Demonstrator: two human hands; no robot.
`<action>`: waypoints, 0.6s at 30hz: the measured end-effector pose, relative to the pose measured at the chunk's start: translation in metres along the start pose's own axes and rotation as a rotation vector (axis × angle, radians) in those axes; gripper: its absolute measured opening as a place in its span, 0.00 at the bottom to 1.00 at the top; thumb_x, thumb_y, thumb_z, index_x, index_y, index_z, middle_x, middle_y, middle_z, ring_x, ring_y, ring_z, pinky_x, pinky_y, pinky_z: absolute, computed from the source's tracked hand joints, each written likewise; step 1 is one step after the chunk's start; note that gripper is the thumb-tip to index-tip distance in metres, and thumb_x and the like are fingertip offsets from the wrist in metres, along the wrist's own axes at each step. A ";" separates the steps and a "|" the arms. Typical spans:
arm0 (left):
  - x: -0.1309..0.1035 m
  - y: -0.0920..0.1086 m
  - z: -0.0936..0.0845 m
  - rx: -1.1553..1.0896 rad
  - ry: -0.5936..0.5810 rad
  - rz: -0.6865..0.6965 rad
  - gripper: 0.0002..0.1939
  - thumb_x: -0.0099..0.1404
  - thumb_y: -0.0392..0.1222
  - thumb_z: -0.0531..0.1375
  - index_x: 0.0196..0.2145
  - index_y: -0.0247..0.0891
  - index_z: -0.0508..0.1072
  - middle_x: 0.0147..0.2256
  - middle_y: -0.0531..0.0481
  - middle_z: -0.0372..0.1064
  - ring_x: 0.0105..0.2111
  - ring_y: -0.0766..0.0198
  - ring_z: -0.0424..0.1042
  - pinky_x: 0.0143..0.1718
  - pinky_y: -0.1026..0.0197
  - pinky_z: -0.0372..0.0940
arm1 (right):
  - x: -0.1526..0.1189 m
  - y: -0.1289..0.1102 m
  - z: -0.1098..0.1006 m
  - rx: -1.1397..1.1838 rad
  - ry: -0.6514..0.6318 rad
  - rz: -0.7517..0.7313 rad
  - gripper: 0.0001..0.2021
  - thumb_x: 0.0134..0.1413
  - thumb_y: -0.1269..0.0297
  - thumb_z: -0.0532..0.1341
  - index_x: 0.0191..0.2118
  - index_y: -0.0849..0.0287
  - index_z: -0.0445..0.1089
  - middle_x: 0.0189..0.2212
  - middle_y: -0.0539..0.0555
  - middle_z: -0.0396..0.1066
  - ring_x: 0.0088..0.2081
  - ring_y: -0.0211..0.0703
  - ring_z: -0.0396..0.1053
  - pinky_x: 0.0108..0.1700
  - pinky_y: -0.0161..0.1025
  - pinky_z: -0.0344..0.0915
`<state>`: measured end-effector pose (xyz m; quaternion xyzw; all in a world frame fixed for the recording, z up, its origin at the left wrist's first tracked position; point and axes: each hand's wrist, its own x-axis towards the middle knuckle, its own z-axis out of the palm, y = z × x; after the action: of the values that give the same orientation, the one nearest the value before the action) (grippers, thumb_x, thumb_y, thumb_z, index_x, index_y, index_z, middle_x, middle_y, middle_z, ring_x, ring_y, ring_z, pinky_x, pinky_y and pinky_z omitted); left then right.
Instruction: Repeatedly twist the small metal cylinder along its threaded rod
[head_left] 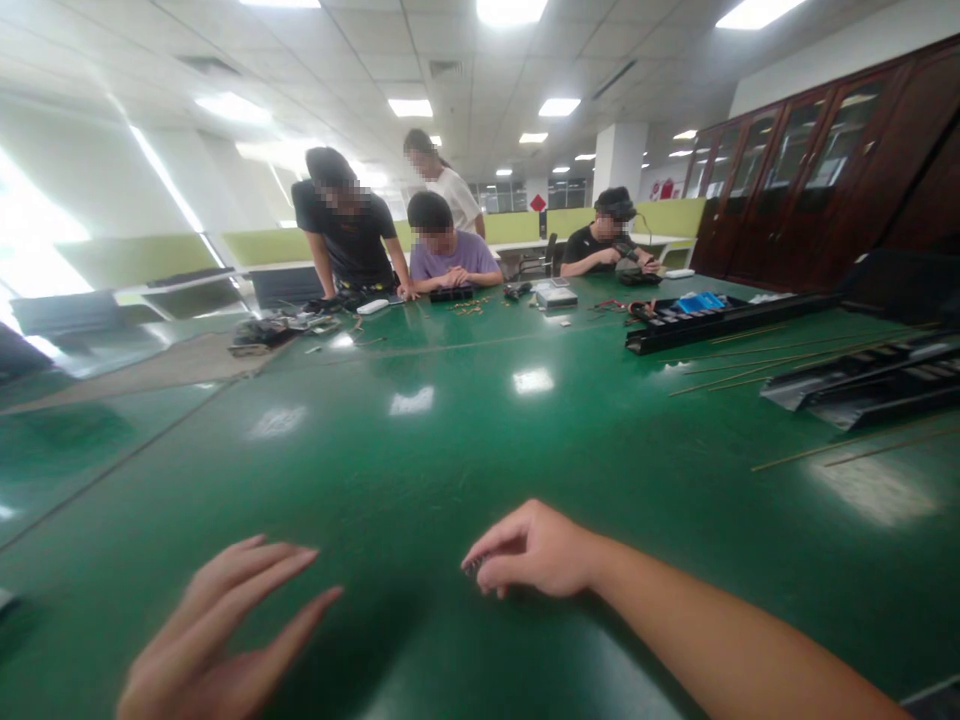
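Above the green tabletop [420, 470], my right hand [538, 555] pinches a small dark piece [475, 567] with light marks between thumb and fingers. Most of the piece is hidden by the fingertips, and its kind cannot be made out. To the lower left, my left hand [225, 630] is held with thumb and fingers apart, nothing between them. A gap of bare table separates it from the right hand.
Black metal channels [862, 390] and thin rods [727, 384] lie at the right. Across the table are several people [454, 255], small yellowish parts [469, 307], a white box [555, 295] and a pile of cables [274, 328]. A pale object [6, 600] is at the left edge.
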<state>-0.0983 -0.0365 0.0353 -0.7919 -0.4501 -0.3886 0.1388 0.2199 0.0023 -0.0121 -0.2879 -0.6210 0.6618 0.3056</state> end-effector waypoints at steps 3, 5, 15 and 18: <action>0.019 0.021 0.029 -0.226 -0.205 0.095 0.25 0.59 0.49 0.67 0.54 0.51 0.70 0.50 0.50 0.69 0.46 0.57 0.72 0.50 0.56 0.69 | 0.000 0.001 -0.001 0.085 -0.051 0.018 0.23 0.46 0.53 0.70 0.46 0.64 0.78 0.30 0.55 0.76 0.27 0.34 0.70 0.33 0.34 0.66; 0.032 0.041 0.047 -0.379 -0.338 0.119 0.27 0.58 0.49 0.68 0.55 0.50 0.70 0.50 0.48 0.70 0.47 0.58 0.72 0.49 0.59 0.70 | 0.000 0.001 -0.002 0.107 -0.057 0.019 0.23 0.45 0.52 0.71 0.45 0.64 0.78 0.30 0.54 0.76 0.27 0.35 0.70 0.34 0.34 0.66; 0.050 0.090 0.072 -0.747 -0.373 -0.060 0.06 0.65 0.40 0.62 0.40 0.45 0.78 0.39 0.51 0.76 0.40 0.65 0.75 0.42 0.67 0.70 | 0.000 -0.001 -0.009 0.152 -0.039 -0.049 0.20 0.44 0.52 0.72 0.37 0.65 0.78 0.30 0.53 0.74 0.28 0.36 0.70 0.35 0.36 0.66; 0.037 0.061 0.050 -0.568 -0.278 -0.171 0.06 0.63 0.43 0.65 0.39 0.45 0.78 0.38 0.53 0.76 0.38 0.65 0.75 0.42 0.68 0.70 | 0.000 0.001 -0.011 0.098 -0.052 0.009 0.23 0.46 0.51 0.71 0.43 0.65 0.77 0.29 0.54 0.74 0.27 0.36 0.70 0.33 0.36 0.66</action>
<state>-0.0129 -0.0195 0.0380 -0.8037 -0.4032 -0.3971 -0.1838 0.2278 0.0092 -0.0136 -0.2581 -0.5941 0.7002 0.3002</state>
